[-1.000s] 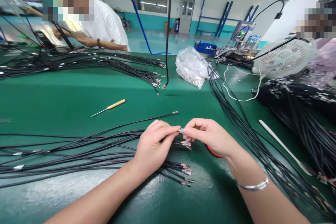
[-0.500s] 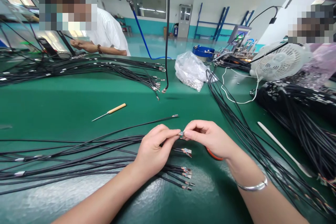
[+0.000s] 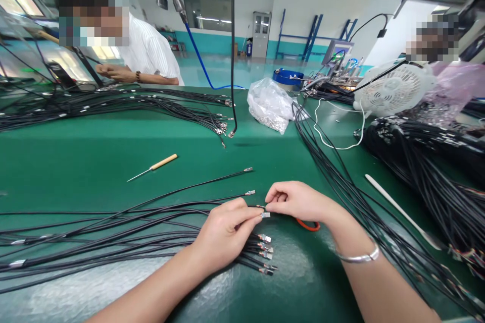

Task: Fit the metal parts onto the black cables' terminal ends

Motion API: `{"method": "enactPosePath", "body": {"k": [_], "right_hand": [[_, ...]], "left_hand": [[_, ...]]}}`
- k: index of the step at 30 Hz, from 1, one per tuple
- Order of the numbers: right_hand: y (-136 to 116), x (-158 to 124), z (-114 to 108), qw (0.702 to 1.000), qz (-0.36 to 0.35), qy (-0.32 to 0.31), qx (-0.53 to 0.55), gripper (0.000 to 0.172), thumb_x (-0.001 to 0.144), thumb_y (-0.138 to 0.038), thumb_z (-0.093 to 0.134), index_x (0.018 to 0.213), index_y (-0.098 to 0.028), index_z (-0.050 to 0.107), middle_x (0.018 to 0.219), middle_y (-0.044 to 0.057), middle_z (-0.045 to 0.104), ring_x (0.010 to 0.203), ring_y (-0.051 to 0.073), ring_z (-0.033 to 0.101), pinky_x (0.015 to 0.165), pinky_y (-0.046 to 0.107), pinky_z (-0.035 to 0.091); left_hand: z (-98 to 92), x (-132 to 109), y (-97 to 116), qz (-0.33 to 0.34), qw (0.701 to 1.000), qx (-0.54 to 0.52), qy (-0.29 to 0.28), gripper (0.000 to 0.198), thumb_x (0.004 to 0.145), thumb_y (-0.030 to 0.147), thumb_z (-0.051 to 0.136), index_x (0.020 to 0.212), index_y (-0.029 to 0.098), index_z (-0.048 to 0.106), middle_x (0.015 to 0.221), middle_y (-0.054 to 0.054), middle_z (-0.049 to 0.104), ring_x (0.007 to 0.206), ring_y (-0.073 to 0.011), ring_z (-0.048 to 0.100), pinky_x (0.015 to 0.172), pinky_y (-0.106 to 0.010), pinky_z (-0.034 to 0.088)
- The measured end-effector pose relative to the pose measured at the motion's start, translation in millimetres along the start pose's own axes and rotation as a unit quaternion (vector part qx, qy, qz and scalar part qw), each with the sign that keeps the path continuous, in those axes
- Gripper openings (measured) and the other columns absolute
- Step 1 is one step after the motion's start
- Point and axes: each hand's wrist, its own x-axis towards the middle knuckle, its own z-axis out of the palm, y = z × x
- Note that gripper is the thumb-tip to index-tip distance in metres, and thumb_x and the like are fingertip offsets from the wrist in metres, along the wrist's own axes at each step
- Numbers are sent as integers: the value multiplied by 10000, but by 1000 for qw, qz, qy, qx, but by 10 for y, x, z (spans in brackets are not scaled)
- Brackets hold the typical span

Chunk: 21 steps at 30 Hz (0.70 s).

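Note:
My left hand (image 3: 223,229) is closed in a pinch on a black cable just behind its silver metal connector (image 3: 265,215), which sticks out past the fingertips. My right hand (image 3: 299,201) hovers just to the right, thumb and index finger together at the thin tip of another cable end (image 3: 260,206); whether it grips that tip is hard to make out. Beyond the left hand lie two cables ending in metal connectors (image 3: 250,192). Under and beside the left hand, several more black cables (image 3: 166,242) end in connectors (image 3: 267,250). An orange loop handle (image 3: 308,225) shows below my right hand.
An awl with a wooden handle (image 3: 163,162) lies on the green table (image 3: 204,161). Cable bundles (image 3: 113,106) run along the back left. Beyond are a plastic bag (image 3: 271,103), a hanging black cord (image 3: 234,60), a white fan (image 3: 394,88), a white stick (image 3: 397,207) and co-workers.
One cable with a connector now lies beyond my left hand, released. My left hand now pinches a different cable, and my right hand has come slightly away from it. The view has shifted slightly.

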Motion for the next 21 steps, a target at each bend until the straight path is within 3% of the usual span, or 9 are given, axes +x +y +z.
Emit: {"method": "enactPosePath", "body": {"k": [5, 9, 12, 16, 21], "right_hand": [[62, 79, 131, 993, -43, 31, -110, 54, 733, -175, 664, 772, -205, 641, 766, -5, 612, 698, 149, 563, 624, 244, 415], [-83, 21, 82, 997, -41, 39, 54, 101, 825, -252, 583, 768, -186, 634, 758, 2, 624, 708, 149, 569, 642, 249, 429], [-203, -55, 30, 977, -48, 7, 206, 187, 843, -342, 581, 807, -164, 630, 756, 14, 632, 736, 155, 572, 678, 256, 447], [-260, -94, 48, 969, -36, -9, 242, 169, 790, -322, 659, 785, -153, 642, 740, 11, 630, 708, 146, 557, 654, 244, 437], [-246, -83, 77, 957, -75, -16, 279, 145, 808, -295, 642, 798, -151, 649, 774, 16, 632, 736, 149, 557, 698, 256, 439]], "left_hand": [[5, 10, 23, -29, 999, -39, 23, 162, 824, 211, 560, 899, 238, 701, 676, 0, 568, 646, -105, 540, 599, -212, 436], [-29, 55, 57, -81, 989, -100, 78, 104, 797, 214, 602, 815, 216, 704, 726, -2, 597, 667, -97, 563, 616, -195, 453], [-44, 67, 77, -88, 984, -109, 109, 88, 786, 212, 617, 816, 222, 699, 729, 3, 605, 672, -98, 566, 613, -194, 453], [-64, 63, 105, -82, 982, -113, 127, 85, 771, 174, 626, 808, 216, 689, 755, 1, 618, 708, -106, 577, 641, -204, 463], [-108, 78, 132, -83, 976, -158, 128, 68, 757, 164, 637, 773, 206, 688, 743, -6, 625, 704, -115, 588, 649, -215, 479]]}}
